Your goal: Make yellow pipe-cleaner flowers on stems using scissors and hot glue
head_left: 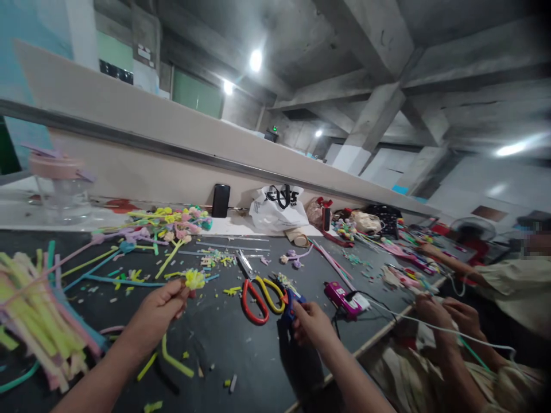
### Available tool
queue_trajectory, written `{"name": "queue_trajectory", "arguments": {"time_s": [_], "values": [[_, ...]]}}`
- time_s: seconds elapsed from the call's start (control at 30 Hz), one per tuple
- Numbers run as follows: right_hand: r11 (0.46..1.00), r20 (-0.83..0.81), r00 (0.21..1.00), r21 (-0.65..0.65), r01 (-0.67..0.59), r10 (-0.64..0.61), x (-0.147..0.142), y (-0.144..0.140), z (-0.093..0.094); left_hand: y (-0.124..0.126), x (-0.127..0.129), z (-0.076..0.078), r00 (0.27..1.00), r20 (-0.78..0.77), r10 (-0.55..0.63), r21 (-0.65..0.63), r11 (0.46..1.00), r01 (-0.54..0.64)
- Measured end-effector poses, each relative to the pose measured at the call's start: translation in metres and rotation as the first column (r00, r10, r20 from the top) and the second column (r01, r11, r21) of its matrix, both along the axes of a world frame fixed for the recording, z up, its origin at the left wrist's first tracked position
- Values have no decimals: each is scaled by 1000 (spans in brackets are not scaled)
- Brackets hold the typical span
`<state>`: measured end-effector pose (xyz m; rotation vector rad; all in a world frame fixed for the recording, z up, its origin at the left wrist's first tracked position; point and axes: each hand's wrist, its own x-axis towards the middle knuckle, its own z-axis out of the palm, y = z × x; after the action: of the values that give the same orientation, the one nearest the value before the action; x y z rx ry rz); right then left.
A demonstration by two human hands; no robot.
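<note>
The left hand (161, 307) pinches a yellow pipe-cleaner flower (194, 279) above the dark worktable (241, 355); the right hand (310, 322) clasps a blue glue gun (290, 304) (beside the scissors (260, 289)), under concrete beams.

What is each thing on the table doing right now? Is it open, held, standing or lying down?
left hand: closed, pinching a yellow flower
right hand: closed around a blue glue gun
scissors: lying flat, nobody holding them
pink glue gun: lying on its side, cord attached
phone: standing up against the wall, screen dark
white bag: sitting upright by the wall
</note>
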<state>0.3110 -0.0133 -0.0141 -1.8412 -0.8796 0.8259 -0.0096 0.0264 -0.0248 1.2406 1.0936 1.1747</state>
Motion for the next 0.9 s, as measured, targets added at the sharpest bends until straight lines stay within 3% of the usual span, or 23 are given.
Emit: {"name": "queue_trajectory", "arguments": {"time_s": [0.2,0.37,0.43,0.5,0.6,0.7,0.77,0.9], "values": [[992,-141,990,-129,-11,-7,0,16,-11,4,-3,-7,999,-50,17,-2,1000,-17],[989,-363,932,-135,-63,10,5,5,-1,7,-3,-8,999,-48,-6,13,1000,7],[987,-483,874,-114,-112,43,4,-4,5,6,-1,-7,999,-47,-27,15,1000,27],[988,-654,751,-32,-151,94,2,-11,9,5,-1,-6,997,-50,-53,11,998,54],[993,-794,596,91,-74,117,-2,-19,11,3,-1,-7,996,-50,-80,19,997,81],[991,-761,635,126,-49,128,-11,-24,15,3,-2,-7,993,-74,-93,59,993,98],[976,-694,691,202,-84,203,-20,-26,20,3,-2,-5,990,-108,-90,117,988,103],[894,-555,733,417,-165,394,-42,-28,28,1,-3,0,976,-217,-9,292,954,73]]}}
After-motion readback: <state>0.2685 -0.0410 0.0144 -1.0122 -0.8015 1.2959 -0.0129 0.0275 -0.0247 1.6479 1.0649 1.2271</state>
